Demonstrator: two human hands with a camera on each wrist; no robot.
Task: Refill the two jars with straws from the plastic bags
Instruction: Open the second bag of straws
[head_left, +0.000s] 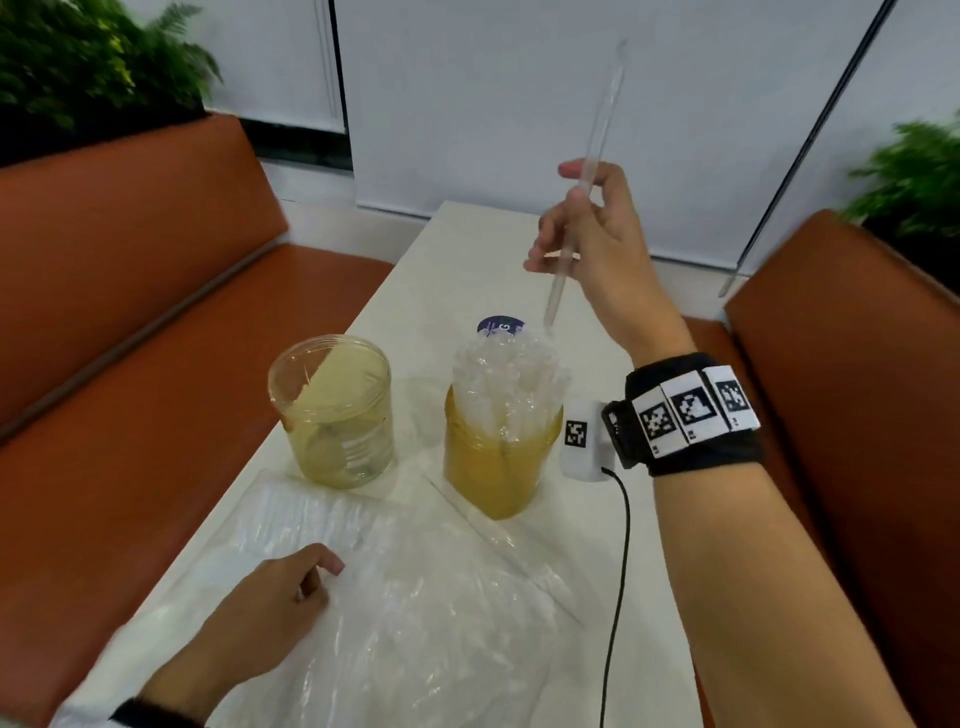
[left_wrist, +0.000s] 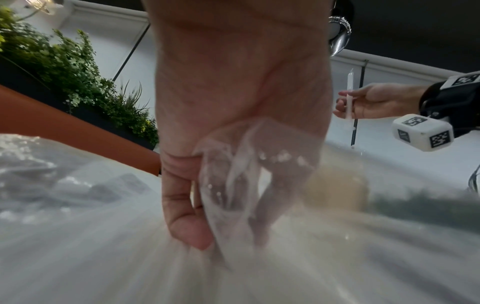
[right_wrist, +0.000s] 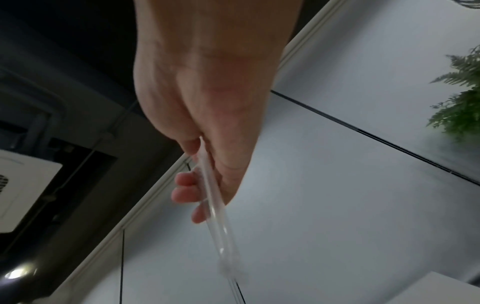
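Two clear yellowish jars stand mid-table. The left jar (head_left: 332, 410) looks empty of straws; the right jar (head_left: 501, 441) is packed with wrapped clear straws (head_left: 506, 379). My right hand (head_left: 587, 234) is raised above and behind the right jar, pinching one wrapped straw (head_left: 582, 208) nearly upright, its lower tip just above the bundle; the same straw (right_wrist: 215, 209) shows in the right wrist view. My left hand (head_left: 280, 587) rests near the table's front, fingers curled into the clear plastic bag (head_left: 415, 597), gripping a fold of the film (left_wrist: 233, 185).
The white table (head_left: 457, 249) runs between two orange bench seats (head_left: 130, 270). A round purple-printed lid (head_left: 501, 326) lies behind the right jar. A black cable (head_left: 621, 571) trails from the right wrist camera over the table. Plants (head_left: 93, 62) stand behind the benches.
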